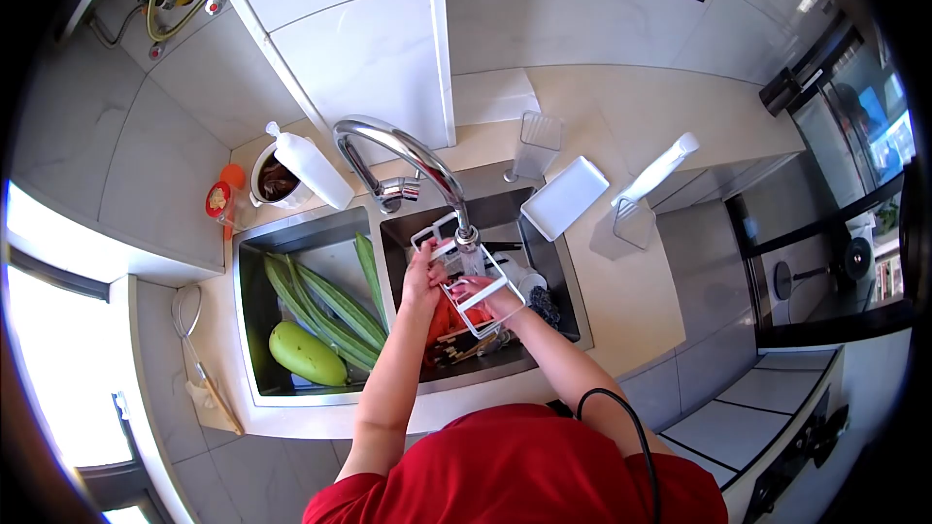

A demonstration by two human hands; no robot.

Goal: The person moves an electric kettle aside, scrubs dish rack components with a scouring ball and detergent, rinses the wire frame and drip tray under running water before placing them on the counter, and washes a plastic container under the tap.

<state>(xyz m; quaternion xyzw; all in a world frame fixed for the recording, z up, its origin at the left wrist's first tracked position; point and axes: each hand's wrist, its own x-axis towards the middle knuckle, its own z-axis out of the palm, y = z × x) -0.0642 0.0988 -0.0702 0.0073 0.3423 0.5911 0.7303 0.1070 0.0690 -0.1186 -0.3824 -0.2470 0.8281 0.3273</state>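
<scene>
Over the right sink basin, a white rack frame [492, 288] with thin bars is tilted under the faucet [398, 141]. Water appears to run from the spout onto it. My left hand [422, 277] has its fingers closed on the frame's left side. My right hand [490, 299] is partly behind the bars, with its fingers curled at the frame's lower part. Beneath my hands, the basin holds a red-orange item [445, 318], chopsticks [451, 334] and a dark textured item [545, 306], partly hidden by my arms and the frame.
In the left basin lie long green gourds [330, 296] and a pale green melon [307, 353]. A white bottle [313, 170] leans by a pot [277, 175]. Right of the sink are a white tray [566, 198], clear containers [537, 143] and a white-handled item [660, 170]. A whisk [189, 315] hangs left.
</scene>
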